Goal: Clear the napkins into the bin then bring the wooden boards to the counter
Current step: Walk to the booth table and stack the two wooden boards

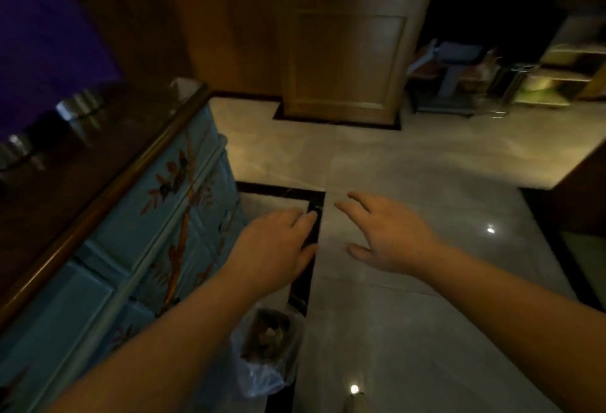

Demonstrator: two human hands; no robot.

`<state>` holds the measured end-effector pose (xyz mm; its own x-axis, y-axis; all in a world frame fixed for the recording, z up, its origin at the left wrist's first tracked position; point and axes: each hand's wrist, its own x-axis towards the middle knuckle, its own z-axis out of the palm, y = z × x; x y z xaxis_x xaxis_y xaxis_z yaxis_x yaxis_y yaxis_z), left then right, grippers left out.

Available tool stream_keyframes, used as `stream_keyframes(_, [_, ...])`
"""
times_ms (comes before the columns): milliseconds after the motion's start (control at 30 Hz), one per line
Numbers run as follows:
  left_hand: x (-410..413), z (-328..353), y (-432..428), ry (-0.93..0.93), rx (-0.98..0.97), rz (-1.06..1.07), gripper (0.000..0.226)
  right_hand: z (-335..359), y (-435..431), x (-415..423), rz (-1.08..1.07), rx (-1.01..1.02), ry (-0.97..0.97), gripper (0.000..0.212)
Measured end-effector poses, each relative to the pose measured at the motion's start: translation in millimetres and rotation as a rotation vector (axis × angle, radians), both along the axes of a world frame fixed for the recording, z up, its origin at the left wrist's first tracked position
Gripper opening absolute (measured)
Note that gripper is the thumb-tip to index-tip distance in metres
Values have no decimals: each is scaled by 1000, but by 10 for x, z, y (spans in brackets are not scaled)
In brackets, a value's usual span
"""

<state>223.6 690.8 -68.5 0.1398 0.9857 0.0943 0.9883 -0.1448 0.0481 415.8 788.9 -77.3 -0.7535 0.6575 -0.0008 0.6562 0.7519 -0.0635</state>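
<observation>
A small bin point(267, 352) lined with a clear plastic bag stands on the floor below my left forearm, beside the blue cabinet; crumpled brownish waste lies inside it. My left hand point(273, 250) hovers above the floor, past the bin, palm down, fingers loosely apart, holding nothing. My right hand point(392, 237) is stretched out beside it, fingers spread and empty. No napkin is in either hand. No wooden boards are in view.
A blue painted cabinet point(157, 216) with a dark glossy counter top point(85, 157) runs along my left; metal items point(77, 106) stand on it. A wooden pillar base point(344, 58) is ahead. A cart and shelves point(459, 78) stand at the far right. The floor is glossy grey tile point(410, 330).
</observation>
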Motion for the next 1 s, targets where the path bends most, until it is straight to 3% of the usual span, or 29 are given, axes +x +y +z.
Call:
stream_keyframes(267, [1341,754,353,56,184,-379,52,671,-535,1591,-391,129,6,73])
stream_keyframes(633, [4505,1015,348,40,285,-859,54,954,-1562,4606,-880,187,-20,75])
stream_keyframes(867, [6660,1098,113,31,282,-1094,56,1112,-2333,6541,-1176,202,-36,75])
stream_keyframes(1000, [7492,1140,37,6,281,-1167,56,1132,-2739,7336,-1305,199,-43,74])
